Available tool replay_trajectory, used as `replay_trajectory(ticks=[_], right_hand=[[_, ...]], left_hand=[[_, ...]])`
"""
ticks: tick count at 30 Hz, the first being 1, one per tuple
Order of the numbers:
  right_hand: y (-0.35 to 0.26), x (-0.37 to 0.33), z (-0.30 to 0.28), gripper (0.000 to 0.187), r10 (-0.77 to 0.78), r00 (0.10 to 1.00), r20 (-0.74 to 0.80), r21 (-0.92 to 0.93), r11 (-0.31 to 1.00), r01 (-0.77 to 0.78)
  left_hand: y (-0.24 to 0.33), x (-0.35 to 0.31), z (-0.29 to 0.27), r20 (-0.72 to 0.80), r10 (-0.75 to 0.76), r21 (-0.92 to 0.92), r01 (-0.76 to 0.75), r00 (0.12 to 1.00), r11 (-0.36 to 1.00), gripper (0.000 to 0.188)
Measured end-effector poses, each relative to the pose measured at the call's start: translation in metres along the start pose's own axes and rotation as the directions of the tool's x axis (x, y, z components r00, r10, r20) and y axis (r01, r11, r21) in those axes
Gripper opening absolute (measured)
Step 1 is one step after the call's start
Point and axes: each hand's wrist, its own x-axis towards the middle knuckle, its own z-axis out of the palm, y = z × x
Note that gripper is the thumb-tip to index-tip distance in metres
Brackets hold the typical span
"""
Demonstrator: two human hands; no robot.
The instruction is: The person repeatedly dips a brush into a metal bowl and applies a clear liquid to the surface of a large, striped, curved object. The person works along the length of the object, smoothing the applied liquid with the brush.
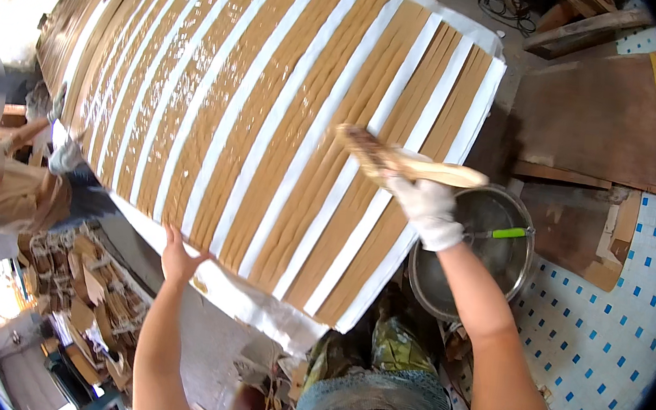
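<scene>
Brown strips point(218, 101) lie side by side with white bands between them on a long table; their far part shines wet. My right hand point(426, 209), in a white glove, is closed around a wide brush point(379, 158) with a pale wooden handle. Its bristle end is over the strips near the right end, and I cannot tell whether it touches them. My left hand point(180, 259), bare, rests at the near edge of the strips with thumb and fingers apart. White sheeting point(258, 311) hangs below that edge.
A metal basin point(415, 277) with a green-handled tool point(509, 233) stands beside my right forearm. Brown boards point(593, 115) lean at the right over a blue-and-white tiled surface point(597, 345). Another person point(35, 185) works at the left, near piled scraps point(84, 290).
</scene>
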Motion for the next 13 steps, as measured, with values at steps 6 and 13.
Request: replay_trajectory(ticks=[6,13], right_hand=[[-0.033,0.079,0.064,0.029,-0.055,0.984,0.169,-0.367,0.923,0.114],[0.042,0.231,0.02,0.039,-0.197,0.957,0.213,0.69,0.723,-0.005]], left_hand=[[-0.003,0.001,0.0,0.025,-0.028,0.064,0.027,0.999,0.998,0.131],[-0.006,0.004,0.005,-0.014,0.016,0.052,-0.015,1.0,0.999,0.128]])
